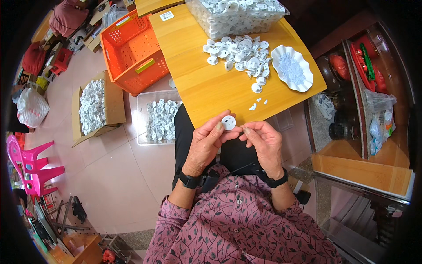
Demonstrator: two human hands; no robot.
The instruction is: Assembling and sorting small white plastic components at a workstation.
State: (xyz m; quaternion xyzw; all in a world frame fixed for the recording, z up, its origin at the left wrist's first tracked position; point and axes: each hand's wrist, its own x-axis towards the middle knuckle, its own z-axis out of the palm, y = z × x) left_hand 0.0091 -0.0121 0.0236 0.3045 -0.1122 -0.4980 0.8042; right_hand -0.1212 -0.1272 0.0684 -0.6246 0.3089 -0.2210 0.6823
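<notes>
My left hand (205, 140) grips a small round white plastic disc (231, 126) between thumb and fingers, its slotted face turned up. Close beside it, my right hand (264, 140) is closed in a pinch, its fingertips near the left fingers. Whatever sits in that pinch is too small to make out. Both hands are over my lap, at the near edge of a yellow wooden table (189, 57). A few tiny white pieces (252, 107) lie on the table just beyond them. Farther back is a loose heap of similar white discs (246, 55).
A scalloped white dish (275, 53) holds small translucent pieces. Behind the heap stands a clear tub (220, 26) full of discs. To the left are an orange crate (132, 70), a cardboard box (115, 103) and a clear bin (140, 119). Shelves (360, 171) stand at right.
</notes>
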